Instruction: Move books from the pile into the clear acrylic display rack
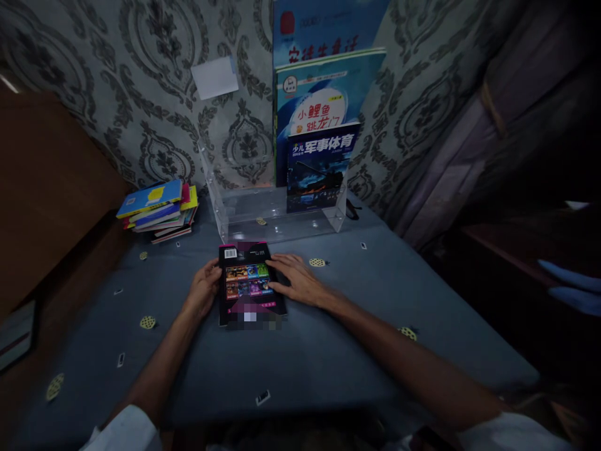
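A dark book (pixel 246 283) with a barcode, rows of small coloured pictures and a pink top edge lies back cover up on the blue-grey tablecloth. My left hand (pixel 205 289) grips its left edge, with the fingertips partly hidden at the side. On the opposite side my right hand (pixel 298 280) holds the right edge, some fingers resting over the cover. Just beyond the book stands a clear acrylic book rack (pixel 282 227). Its right side carries a dark military book (pixel 319 172), a teal picture book (pixel 323 91) and a taller blue book (pixel 328 28).
A stack of colourful books (pixel 157 210) sits at the back left of the table (pixel 225 376). Patterned wallpaper with a white paper (pixel 215 77) on it rises behind the rack. A brown panel (pixel 56 194) borders the left side, and a curtain (pixel 451 138) hangs at right.
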`<state>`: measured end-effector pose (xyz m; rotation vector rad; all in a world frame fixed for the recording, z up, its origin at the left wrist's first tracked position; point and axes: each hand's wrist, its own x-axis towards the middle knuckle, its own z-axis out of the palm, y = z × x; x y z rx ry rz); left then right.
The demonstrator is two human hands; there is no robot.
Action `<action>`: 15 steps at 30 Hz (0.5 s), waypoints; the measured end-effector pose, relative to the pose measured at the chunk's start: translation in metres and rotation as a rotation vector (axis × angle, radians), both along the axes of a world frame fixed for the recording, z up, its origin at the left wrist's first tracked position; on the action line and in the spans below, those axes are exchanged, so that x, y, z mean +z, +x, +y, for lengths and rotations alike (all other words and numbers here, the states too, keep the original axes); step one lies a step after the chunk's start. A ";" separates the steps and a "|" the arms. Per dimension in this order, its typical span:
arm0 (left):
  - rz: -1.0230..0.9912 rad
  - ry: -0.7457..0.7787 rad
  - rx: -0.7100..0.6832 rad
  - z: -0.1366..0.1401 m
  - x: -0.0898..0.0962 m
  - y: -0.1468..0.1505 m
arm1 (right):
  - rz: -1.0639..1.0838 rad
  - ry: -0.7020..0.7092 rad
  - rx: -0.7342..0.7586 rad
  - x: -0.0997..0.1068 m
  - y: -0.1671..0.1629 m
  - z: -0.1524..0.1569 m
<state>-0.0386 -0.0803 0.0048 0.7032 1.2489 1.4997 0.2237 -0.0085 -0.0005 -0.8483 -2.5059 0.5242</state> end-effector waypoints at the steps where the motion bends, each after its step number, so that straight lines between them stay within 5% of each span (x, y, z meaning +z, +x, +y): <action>1: -0.003 0.005 0.002 0.000 0.000 0.000 | 0.006 -0.005 -0.006 0.000 0.000 0.000; 8: -0.018 0.024 0.017 -0.001 -0.001 0.001 | 0.147 -0.146 -0.060 -0.001 0.000 0.001; 15: -0.059 0.073 -0.034 -0.003 0.002 0.004 | 0.403 -0.641 -0.177 0.004 -0.006 0.005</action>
